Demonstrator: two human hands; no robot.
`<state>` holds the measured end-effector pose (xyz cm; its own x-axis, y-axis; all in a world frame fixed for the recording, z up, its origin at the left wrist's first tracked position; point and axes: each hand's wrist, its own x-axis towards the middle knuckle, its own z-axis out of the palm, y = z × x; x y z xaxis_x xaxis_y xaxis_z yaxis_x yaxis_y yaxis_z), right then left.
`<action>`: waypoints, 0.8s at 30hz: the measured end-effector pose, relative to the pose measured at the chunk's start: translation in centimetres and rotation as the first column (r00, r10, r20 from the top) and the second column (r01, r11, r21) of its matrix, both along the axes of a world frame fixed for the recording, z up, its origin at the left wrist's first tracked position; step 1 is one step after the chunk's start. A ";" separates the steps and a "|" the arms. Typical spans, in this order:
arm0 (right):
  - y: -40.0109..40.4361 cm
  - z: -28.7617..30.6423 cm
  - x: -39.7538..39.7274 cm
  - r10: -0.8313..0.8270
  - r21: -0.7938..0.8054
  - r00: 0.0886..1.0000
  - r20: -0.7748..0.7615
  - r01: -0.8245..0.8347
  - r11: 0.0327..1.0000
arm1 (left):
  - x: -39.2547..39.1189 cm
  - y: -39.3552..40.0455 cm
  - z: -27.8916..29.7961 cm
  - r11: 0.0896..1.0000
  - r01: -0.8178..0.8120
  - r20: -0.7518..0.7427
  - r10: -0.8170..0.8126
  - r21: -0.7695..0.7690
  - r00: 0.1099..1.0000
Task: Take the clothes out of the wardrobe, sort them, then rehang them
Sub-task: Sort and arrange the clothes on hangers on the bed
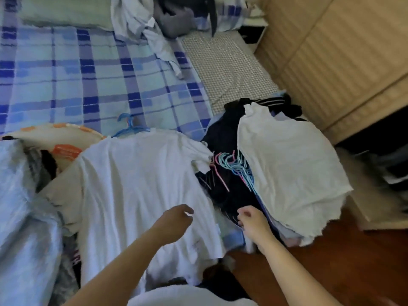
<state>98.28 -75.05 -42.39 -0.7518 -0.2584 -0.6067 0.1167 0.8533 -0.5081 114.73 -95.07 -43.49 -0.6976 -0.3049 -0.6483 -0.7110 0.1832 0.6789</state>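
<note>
A white T-shirt [136, 184] on a blue hanger [130, 128] lies spread on the bed's near edge. My left hand [174, 221] hovers over its lower right part, fingers loosely curled and holding nothing. To the right sits a pile of dark clothes [227, 133] with a bunch of blue and pink hangers [236, 166] on it and a second white shirt [287, 168] draped on top. My right hand [251, 219] reaches toward the pile's near edge with loose fingers, holding nothing. The open wardrobe [379, 138] shows dark at the right.
The bed carries a blue plaid sheet [66, 85], with more pale and grey clothes [154, 23] heaped at its far end. A round laundry basket [57, 138] stands at the left beside a crumpled light blue cover [19, 217]. A wooden cabinet front [335, 51] rises at the right over brown floor [331, 268].
</note>
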 end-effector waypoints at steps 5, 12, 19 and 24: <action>11.9 -3.2 -7.4 -0.003 -0.007 0.991 0.134 0.004 1.000 | -7.9 10.1 -1.2 0.994 -0.092 0.163 0.100 -0.055 0.982; 15.0 -0.6 -14.9 0.112 0.042 0.994 0.009 -0.113 0.993 | -12.6 15.7 1.6 0.976 -0.210 0.218 0.219 -0.063 0.951; 2.5 -4.6 -18.2 0.344 0.003 0.898 -0.274 -0.358 0.934 | -12.0 16.6 2.8 0.888 -0.456 0.269 0.453 -0.054 0.850; 1.0 -7.2 -19.5 0.543 0.197 0.835 -0.094 -0.519 0.832 | -9.2 17.4 3.9 0.754 -0.657 0.276 0.630 0.005 0.726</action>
<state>78.75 -74.09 -49.59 -0.6055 -0.5527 -0.5726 -0.4389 0.8321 -0.3390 105.54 -77.70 -39.58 -0.1734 -0.5495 -0.8173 -0.7754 -0.4355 0.4573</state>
